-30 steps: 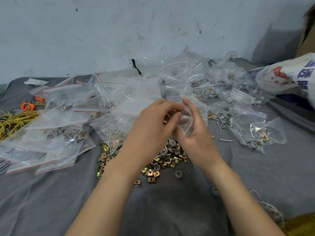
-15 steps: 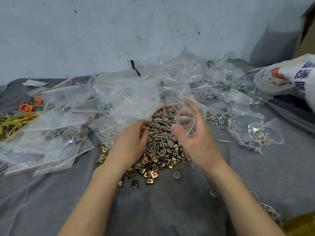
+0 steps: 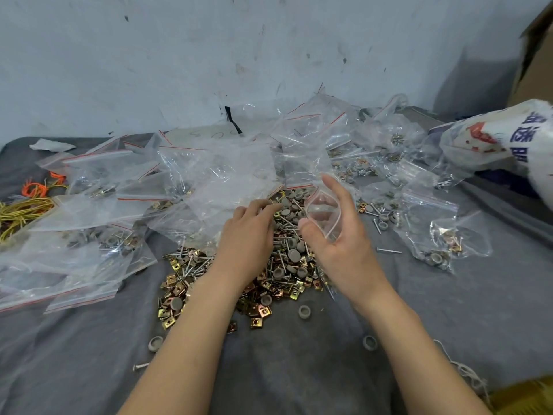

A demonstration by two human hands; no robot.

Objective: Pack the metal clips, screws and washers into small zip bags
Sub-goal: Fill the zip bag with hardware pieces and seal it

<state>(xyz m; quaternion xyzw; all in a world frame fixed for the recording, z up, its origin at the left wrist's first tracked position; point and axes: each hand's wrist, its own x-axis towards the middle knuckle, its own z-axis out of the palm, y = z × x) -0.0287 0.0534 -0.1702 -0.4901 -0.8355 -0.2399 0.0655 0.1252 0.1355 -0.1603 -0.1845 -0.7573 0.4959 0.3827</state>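
The right hand [image 3: 338, 235] pinched a small zip bag [image 3: 323, 217] between thumb and fingers, just above the pile, with its mouth held open. The left hand [image 3: 248, 232] lay on the pile with its fingers fairly straight, touching the parts and holding nothing I could see.

The bag was thin and slippery. If the pinch got loose, I think the mouth would fall shut and parts would drop beside it. The pointy screws [image 3: 191, 265] might poke a hole in it. The round grey washers [image 3: 294, 254] might roll away, and the gold clips [image 3: 179, 286] might catch on each other and come up in a clump.

All of it sat on a grey cloth [image 3: 299, 369] by a scuffed pale wall [image 3: 179, 70]. Empty bags [image 3: 89, 205] lay to the left, filled bags [image 3: 434, 235] to the right, near a printed sack [image 3: 508, 136].
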